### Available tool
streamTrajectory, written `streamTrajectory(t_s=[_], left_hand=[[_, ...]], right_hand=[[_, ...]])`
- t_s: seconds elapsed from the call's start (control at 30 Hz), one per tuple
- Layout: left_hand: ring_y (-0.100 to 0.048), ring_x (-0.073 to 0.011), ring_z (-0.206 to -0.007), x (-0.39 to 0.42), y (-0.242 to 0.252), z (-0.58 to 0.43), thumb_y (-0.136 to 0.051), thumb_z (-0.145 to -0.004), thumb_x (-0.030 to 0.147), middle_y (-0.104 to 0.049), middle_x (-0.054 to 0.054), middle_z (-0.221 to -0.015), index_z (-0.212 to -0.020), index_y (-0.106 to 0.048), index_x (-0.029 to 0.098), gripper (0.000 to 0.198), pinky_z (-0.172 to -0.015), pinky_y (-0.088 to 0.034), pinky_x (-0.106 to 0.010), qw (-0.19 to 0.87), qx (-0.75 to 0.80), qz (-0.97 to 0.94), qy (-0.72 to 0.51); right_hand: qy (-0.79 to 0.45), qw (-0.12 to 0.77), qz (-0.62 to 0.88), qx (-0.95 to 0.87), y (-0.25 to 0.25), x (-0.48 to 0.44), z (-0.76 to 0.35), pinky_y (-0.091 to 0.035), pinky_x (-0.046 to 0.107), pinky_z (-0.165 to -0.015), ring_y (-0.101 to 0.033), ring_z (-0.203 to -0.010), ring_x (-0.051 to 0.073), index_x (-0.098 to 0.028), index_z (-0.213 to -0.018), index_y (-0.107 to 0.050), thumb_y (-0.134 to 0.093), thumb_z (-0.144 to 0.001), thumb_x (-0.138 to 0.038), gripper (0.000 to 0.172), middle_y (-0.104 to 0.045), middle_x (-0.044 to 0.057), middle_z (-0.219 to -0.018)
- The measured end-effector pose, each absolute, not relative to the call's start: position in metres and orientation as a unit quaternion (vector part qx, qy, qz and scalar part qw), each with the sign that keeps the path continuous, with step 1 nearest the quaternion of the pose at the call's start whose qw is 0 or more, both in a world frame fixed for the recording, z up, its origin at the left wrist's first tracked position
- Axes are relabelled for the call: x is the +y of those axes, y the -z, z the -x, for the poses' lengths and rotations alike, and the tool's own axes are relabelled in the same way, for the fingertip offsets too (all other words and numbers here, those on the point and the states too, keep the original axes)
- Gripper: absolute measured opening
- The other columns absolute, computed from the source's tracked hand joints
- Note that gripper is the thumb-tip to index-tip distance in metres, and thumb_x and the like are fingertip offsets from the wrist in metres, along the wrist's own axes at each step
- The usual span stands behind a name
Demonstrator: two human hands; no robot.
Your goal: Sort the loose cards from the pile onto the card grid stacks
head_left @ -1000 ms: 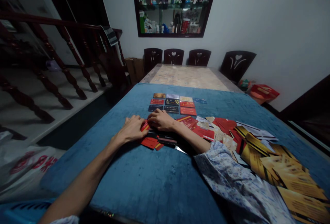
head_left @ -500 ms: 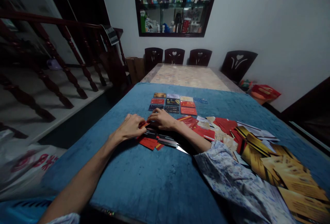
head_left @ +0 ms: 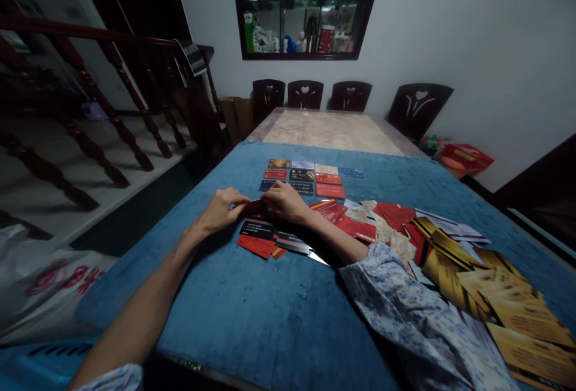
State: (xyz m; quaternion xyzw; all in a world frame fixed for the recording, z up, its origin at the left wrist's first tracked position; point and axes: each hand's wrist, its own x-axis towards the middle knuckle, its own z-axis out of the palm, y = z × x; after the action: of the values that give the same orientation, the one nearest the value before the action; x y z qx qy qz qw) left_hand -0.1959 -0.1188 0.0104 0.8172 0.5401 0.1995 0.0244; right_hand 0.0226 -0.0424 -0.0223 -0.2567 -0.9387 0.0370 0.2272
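Observation:
My left hand (head_left: 221,208) pinches the left end of a dark reddish card (head_left: 254,208), tilted up off the cloth. At its other end my right hand (head_left: 287,202) is closed on it, the fingertips partly hidden. Just below lie a black card (head_left: 257,229) with white print and a red card (head_left: 255,246). Another dark card (head_left: 292,243) is partly covered by my right forearm. Beyond my hands, several cards are laid in rows, among them a black and gold card (head_left: 302,175) and a red card (head_left: 330,191).
Right of my forearm spreads a loose heap of red cards (head_left: 396,217) and gold cards (head_left: 513,301). A blue cloth (head_left: 252,319) covers the near table; the far part is a bare marbled top (head_left: 324,127). Chairs (head_left: 305,94) stand behind, and a white bag (head_left: 49,295) is at left.
Both hands have shifted slightly away from me. The orange-red card edge at my left fingers no longer shows there; a dark reddish card is now raised between both hands. The black card below is more exposed.

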Motion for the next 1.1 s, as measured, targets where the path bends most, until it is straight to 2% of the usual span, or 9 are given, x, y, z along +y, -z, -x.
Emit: streamTrajectory(t_s=[0.13, 0.33, 0.5, 0.6, 0.87, 1.1], left_hand=[[-0.066, -0.0200, -0.089, -0.117, -0.007, 0.202, -0.052, -0.087, 0.017, -0.077, -0.005, -0.098, -0.104, -0.079, 0.022, 0.032, -0.086, -0.051, -0.033, 0.027, 0.547, -0.807, -0.219], [-0.066, -0.0196, -0.088, -0.117, -0.006, 0.204, -0.052, -0.086, 0.018, -0.078, -0.005, -0.099, -0.105, -0.078, 0.020, 0.032, -0.087, -0.052, -0.033, 0.027, 0.562, -0.789, -0.246], [-0.066, -0.0214, -0.091, -0.116, -0.006, 0.203, -0.053, -0.085, 0.019, -0.078, -0.005, -0.100, -0.103, -0.078, 0.020, 0.032, -0.089, -0.052, -0.035, 0.028, 0.552, -0.800, -0.231], [-0.066, -0.0221, -0.093, -0.115, -0.005, 0.204, -0.053, -0.085, 0.019, -0.078, -0.006, -0.102, -0.107, -0.077, 0.020, 0.033, -0.090, -0.051, -0.036, 0.025, 0.545, -0.807, -0.224], [-0.062, -0.0259, -0.098, -0.120, -0.008, 0.199, -0.050, -0.086, 0.017, -0.073, -0.009, -0.106, -0.122, -0.068, 0.019, 0.040, -0.092, -0.047, -0.041, -0.008, 0.565, -0.815, -0.132], [-0.058, -0.0320, -0.108, -0.127, -0.010, 0.191, -0.053, -0.086, 0.020, -0.064, -0.013, -0.113, -0.140, -0.055, 0.021, 0.055, -0.095, -0.045, -0.047, -0.015, 0.593, -0.802, -0.061]], right_hand=[[-0.044, 0.239, 0.266, -0.933, 0.024, -0.042, -0.022, -0.037, 0.032, -0.085, -0.054, -0.098, 0.021, -0.019, -0.111, -0.074, -0.052, -0.101, -0.021, 0.024, -0.075, 0.008, -0.099], [-0.054, 0.241, 0.281, -0.928, 0.023, -0.045, -0.022, -0.040, 0.032, -0.084, -0.055, -0.098, 0.021, -0.019, -0.112, -0.074, -0.050, -0.101, -0.020, 0.027, -0.074, 0.009, -0.099], [-0.049, 0.237, 0.291, -0.926, 0.023, -0.047, -0.023, -0.040, 0.033, -0.086, -0.055, -0.100, 0.022, -0.020, -0.127, -0.068, -0.051, -0.099, -0.018, 0.033, -0.074, 0.010, -0.106], [-0.037, 0.219, 0.287, -0.932, 0.023, -0.046, -0.023, -0.039, 0.034, -0.085, -0.053, -0.103, 0.023, -0.020, -0.130, -0.065, -0.053, -0.098, -0.018, 0.034, -0.074, 0.010, -0.112], [-0.005, 0.160, 0.309, -0.937, 0.022, -0.053, -0.021, -0.037, 0.036, -0.086, -0.053, -0.108, 0.026, -0.023, -0.140, -0.057, -0.059, -0.093, -0.020, 0.047, -0.070, 0.011, -0.121], [0.001, 0.136, 0.318, -0.938, 0.022, -0.054, -0.020, -0.035, 0.038, -0.089, -0.053, -0.109, 0.026, -0.026, -0.146, -0.052, -0.058, -0.097, -0.027, 0.050, -0.069, 0.012, -0.118]])
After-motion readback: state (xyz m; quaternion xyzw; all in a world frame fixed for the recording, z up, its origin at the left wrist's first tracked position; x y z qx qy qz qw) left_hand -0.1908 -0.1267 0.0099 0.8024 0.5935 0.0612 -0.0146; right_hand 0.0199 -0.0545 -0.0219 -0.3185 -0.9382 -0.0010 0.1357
